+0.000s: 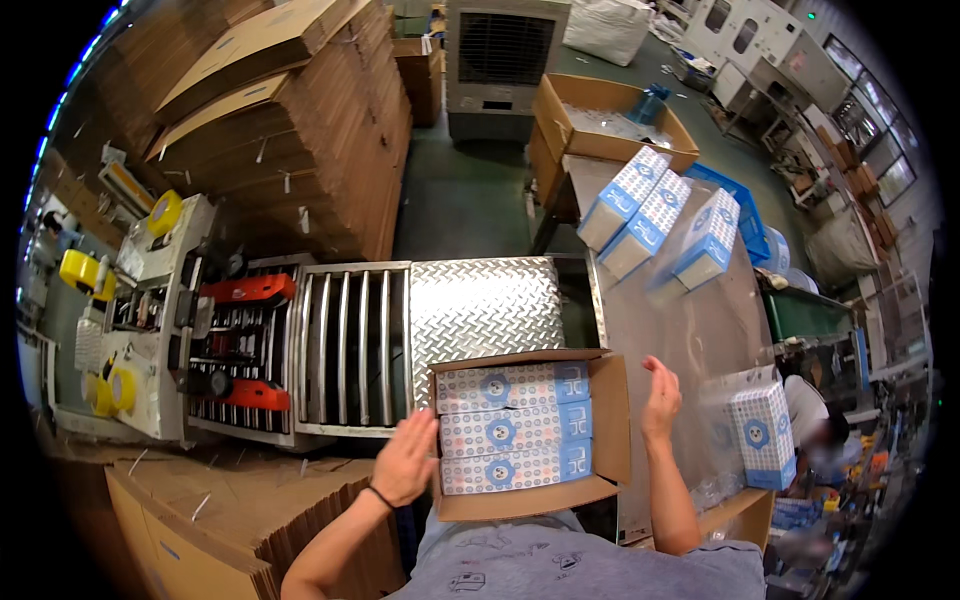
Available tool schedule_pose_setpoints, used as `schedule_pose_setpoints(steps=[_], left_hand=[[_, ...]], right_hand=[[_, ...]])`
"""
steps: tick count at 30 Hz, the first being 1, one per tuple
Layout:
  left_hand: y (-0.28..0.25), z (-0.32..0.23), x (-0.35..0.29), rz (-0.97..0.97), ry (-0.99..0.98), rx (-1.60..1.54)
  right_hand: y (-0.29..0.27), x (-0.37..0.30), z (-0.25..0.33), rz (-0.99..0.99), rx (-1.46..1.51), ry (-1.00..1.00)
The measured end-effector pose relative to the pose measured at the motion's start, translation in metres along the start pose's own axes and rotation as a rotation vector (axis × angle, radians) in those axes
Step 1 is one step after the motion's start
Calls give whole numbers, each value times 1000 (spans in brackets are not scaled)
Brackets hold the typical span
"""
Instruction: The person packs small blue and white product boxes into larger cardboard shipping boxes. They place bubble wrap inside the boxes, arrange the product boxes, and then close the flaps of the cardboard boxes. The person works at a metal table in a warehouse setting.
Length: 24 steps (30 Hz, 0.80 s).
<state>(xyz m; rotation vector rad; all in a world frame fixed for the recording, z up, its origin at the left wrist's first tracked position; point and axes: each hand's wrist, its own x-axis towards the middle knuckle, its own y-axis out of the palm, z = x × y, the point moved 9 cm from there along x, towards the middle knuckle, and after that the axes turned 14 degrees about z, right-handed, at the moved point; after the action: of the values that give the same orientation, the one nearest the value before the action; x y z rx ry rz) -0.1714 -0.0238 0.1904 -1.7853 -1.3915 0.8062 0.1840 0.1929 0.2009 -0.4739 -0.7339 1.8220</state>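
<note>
An open cardboard carton (540,502) sits right in front of me, partly on the diamond-plate metal surface. Inside lie blue-and-white patterned boxes (500,433) in three rows, side by side. My left hand (405,460) is flat at the carton's left wall, fingers stretched out; whether it presses on the wall is hard to tell. Off the carton's right flap, my right hand (660,403) is raised with its fingers extended and nothing in it. A dark band circles my left wrist.
A diamond-plate sheet (485,305) joins a roller conveyor (350,345) and a taping machine (245,345) at left. More patterned boxes (707,240) stand on the metal table (640,320) at right. Stacked flat cartons (340,130) rise behind; a person (808,415) is at far right.
</note>
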Motion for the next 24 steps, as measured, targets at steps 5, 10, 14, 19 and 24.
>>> schedule_pose_setpoints(steps=[5,10,14,19,24], left_hand=[[155,-45,119,337,364,229],[171,-53,132,386,419,191],[172,-62,142,410,417,258],[185,-52,116,721,130,-137],[91,-107,16,602,375,-55]], right_hand=[[149,-83,-23,1016,-390,-372],[52,45,118,262,-244,-572],[87,53,87,286,-692,-591],[134,-73,5,585,-404,-647],[122,-20,-6,744,-213,-548]])
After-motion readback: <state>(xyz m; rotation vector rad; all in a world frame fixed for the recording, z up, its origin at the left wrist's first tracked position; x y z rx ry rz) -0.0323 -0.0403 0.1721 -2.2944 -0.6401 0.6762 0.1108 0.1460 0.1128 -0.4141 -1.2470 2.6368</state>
